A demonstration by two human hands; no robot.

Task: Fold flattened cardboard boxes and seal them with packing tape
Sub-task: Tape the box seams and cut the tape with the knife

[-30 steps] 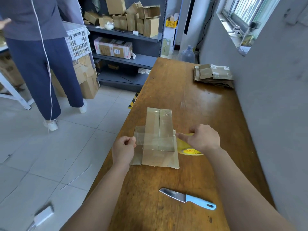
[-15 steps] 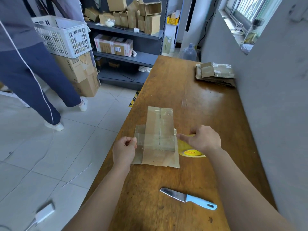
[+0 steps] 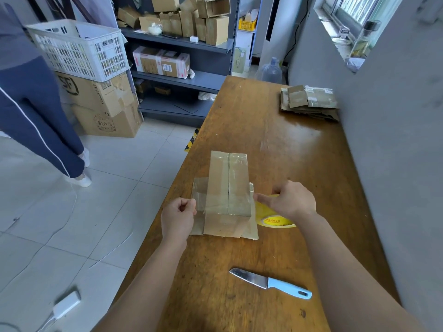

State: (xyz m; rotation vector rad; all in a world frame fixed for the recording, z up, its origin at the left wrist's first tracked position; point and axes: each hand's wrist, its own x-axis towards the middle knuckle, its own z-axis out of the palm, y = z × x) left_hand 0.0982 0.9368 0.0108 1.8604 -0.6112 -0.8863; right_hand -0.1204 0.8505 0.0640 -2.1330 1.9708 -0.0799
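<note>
Scout: Table first. Folded cardboard box stands near its left edge, flaps splayed at the base.
Scribe: Handling?
Scout: Light, stiff, probably tips easily; steady it by the walls. Right hand grips the yellow tape roll just beside it.
Scribe: Left hand?
Scout: Pinches the clear tape strip by its end. Sticky, floppy.

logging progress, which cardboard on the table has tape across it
The upright box between the left hand, pinching clear tape across it, and right hand gripping the tape roll. The flattened stack beyond lies untouched.
</note>
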